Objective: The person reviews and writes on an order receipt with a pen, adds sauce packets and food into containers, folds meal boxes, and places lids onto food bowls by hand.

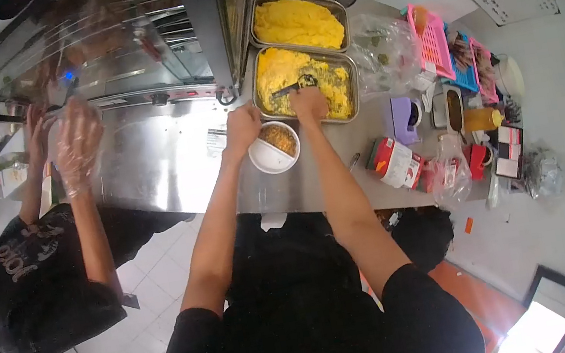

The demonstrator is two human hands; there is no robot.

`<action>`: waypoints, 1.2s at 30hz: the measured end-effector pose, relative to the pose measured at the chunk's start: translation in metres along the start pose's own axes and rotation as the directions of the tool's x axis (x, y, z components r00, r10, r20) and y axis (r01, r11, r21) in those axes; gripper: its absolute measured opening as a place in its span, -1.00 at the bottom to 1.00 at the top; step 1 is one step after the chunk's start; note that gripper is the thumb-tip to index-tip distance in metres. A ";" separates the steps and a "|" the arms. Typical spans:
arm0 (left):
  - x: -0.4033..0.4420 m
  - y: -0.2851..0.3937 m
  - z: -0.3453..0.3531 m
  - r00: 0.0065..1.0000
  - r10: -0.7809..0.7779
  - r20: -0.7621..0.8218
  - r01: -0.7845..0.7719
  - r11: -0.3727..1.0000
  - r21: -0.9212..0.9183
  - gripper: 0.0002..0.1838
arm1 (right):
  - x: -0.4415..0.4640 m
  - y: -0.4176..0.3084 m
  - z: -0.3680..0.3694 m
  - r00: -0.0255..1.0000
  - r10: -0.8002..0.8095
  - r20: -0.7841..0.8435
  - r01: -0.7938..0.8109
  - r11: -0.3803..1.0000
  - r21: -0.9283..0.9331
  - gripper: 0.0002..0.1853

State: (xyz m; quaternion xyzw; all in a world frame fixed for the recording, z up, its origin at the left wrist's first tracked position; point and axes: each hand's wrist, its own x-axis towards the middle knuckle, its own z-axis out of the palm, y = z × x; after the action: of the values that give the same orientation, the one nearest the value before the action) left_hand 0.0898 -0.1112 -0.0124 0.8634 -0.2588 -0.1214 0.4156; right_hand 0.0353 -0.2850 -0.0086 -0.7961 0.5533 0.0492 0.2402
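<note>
Yellow food (283,68) lies in two places: one farther metal tray (346,25) and one nearer metal tray (357,93). I see my right hand (309,104) clenched around one dark utensil (285,90) in the nearer one. My left hand (243,129) is curled by its corner, though I cannot tell whether it grips anything. Just beside sits one divided white bowl (268,158), one section holding brownish food (279,139). One co-worker (38,281) has two hands raised.

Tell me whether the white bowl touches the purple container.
Apart: the head view shows the right forearm and counter between white bowl and purple container.
</note>
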 end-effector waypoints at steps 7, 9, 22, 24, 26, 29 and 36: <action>-0.001 0.018 0.018 0.975 -0.192 -0.112 0.194 0.981 0.005 -0.81 | 0.004 -0.015 0.008 0.943 0.334 -0.002 -0.292 0.827 0.480 -0.64; -0.004 0.020 0.023 0.959 -0.219 -0.181 0.217 0.976 -0.032 -0.82 | 0.002 -0.017 0.016 0.959 0.264 -0.105 -0.181 0.854 0.488 -0.72; -0.002 0.012 0.023 0.937 -0.337 -0.096 0.325 0.938 -0.124 -0.76 | 0.022 -0.024 -0.016 0.386 -0.918 0.094 0.902 0.354 -0.245 -0.88; -0.001 0.014 0.023 0.920 -0.377 -0.104 0.362 0.922 -0.137 -0.82 | 0.026 -0.025 -0.013 0.249 -0.946 0.210 0.946 0.191 -0.261 -0.88; 0.000 0.010 0.027 0.911 -0.397 -0.115 0.376 0.912 -0.166 -0.82 | 0.041 -0.023 -0.016 0.094 -0.952 0.293 0.976 0.030 -0.215 -0.88; -0.001 0.004 0.034 0.911 -0.382 -0.152 0.344 0.911 -0.229 -0.78 | 0.056 -0.022 -0.021 0.005 -0.911 0.411 0.982 -0.074 -0.176 -0.88; 0.000 0.009 0.033 0.883 -0.437 -0.173 0.391 0.887 -0.246 -0.73 | 0.063 -0.004 -0.014 -0.155 -0.873 0.462 0.983 -0.181 -0.012 -0.86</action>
State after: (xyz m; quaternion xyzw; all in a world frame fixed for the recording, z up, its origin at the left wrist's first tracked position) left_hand 0.0727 -0.1375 -0.0265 0.8596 -0.0051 -0.1359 0.4925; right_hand 0.0605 -0.3439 -0.0168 -0.9456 -0.2937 0.0725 0.1194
